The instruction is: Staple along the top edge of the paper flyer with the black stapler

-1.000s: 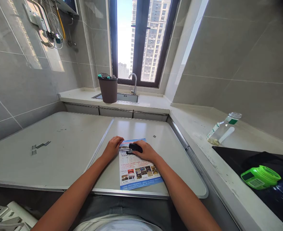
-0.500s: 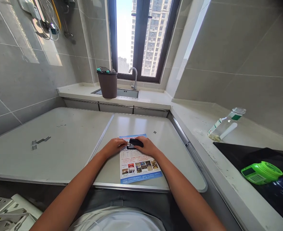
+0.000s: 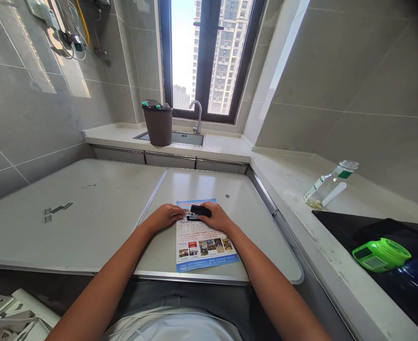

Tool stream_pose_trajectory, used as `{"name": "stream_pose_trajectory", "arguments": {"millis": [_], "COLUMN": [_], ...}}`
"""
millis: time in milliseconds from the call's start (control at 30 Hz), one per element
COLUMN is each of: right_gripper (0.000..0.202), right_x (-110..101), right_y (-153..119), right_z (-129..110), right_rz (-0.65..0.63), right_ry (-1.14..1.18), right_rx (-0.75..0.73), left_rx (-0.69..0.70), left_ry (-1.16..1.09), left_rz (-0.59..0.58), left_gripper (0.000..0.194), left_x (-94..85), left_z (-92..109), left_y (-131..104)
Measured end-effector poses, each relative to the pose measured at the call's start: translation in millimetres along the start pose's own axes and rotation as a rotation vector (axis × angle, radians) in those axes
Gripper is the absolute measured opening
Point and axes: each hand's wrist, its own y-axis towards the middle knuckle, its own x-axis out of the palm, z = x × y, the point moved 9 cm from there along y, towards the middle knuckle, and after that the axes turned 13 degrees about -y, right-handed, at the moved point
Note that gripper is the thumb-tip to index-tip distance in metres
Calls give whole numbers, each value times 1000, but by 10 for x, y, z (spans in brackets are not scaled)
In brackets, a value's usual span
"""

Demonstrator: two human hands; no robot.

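A black stapler (image 3: 200,211) lies over a printed flyer (image 3: 205,262) on the white table. My right hand (image 3: 218,216) is wrapped around its right end. From the other side my left hand (image 3: 166,216) pinches at the silver metal part on the stapler's left end; whatever small piece sits between those fingertips is too small to make out. Blue borders, red lettering and a row of small photos show on the flyer. Grey strips that look like staples (image 3: 62,207) lie on the left half of the table, and another small strip (image 3: 227,195) rests beyond my right hand.
A brown bin (image 3: 158,125) stands at the sink (image 3: 187,138) under the window. On the right counter are a clear bottle (image 3: 330,185) and a green container (image 3: 381,254). A raised counter edge (image 3: 266,189) borders the table's right side.
The view has shifted very slightly. Both hands remain at the stapler, with slightly more silver metal showing beside my left fingertips.
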Motion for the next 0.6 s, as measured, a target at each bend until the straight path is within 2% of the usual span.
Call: {"name": "stream_pose_trajectory", "arguments": {"millis": [100, 200, 333, 467, 600], "right_gripper": [33, 34, 33, 30, 31], "right_x": [-79, -153, -163, -101, -74], "right_y": [-19, -39, -38, -23, -16], "right_z": [96, 119, -79, -306, -342], "right_rz": [45, 84, 91, 55, 49], "right_ry": [49, 103, 128, 96, 75], "right_rx": [23, 12, -53, -89, -109], "left_rx": [-14, -25, -73, -104, -94], "left_ry": [-69, -130, -166, -73, -53], "left_rz": [48, 96, 116, 91, 73], "left_gripper": [25, 23, 18, 23, 22], "left_x": [-87, -109, -14, 94, 105], "left_z": [-27, 35, 124, 132, 104], "left_y": [-4, 8, 41, 77, 101]}}
